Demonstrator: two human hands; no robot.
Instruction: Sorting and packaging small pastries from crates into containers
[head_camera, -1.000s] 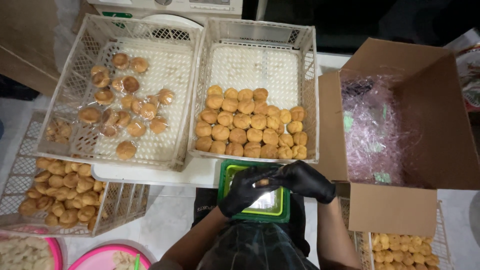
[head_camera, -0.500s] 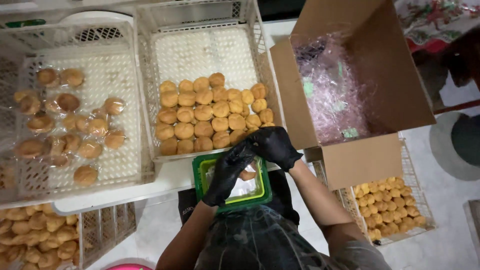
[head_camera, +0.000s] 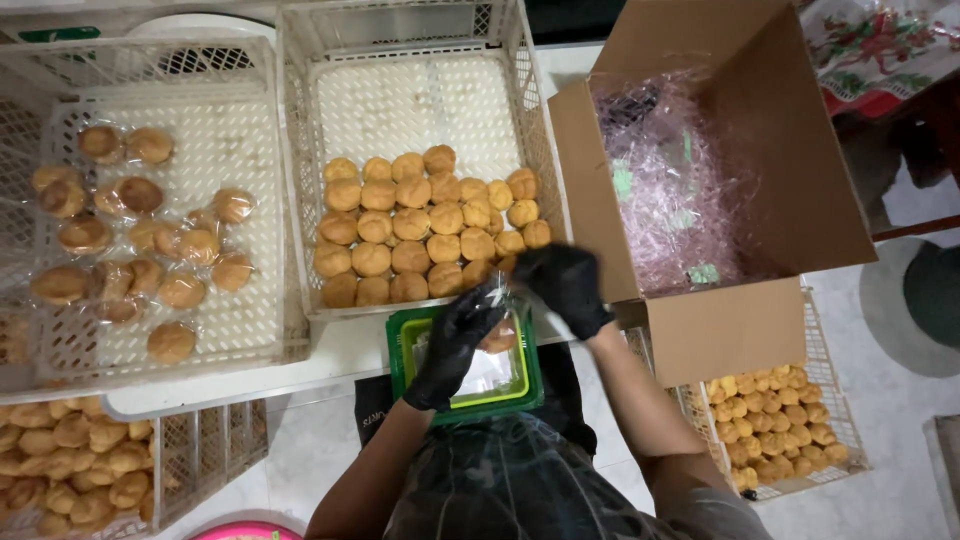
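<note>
A white table (head_camera: 330, 350) spans the left and centre of the frame above a pale tiled floor (head_camera: 900, 420). An open cardboard box (head_camera: 760, 180) of clear wrappers fills the upper right. Two white crates (head_camera: 300, 200) hold pastries. At lower centre, the left hand (head_camera: 455, 345) and right hand (head_camera: 565, 285), fingers clenched, grasp a clear bag (head_camera: 495, 300) over a green tray (head_camera: 405, 350).

An open brown cardboard box (head_camera: 720, 200) stands at the table's right edge, full of clear plastic wrappers (head_camera: 670, 190). In the white crate (head_camera: 60, 360) at the left, round buns (head_camera: 140, 240) lie in clear wrappers.
</note>
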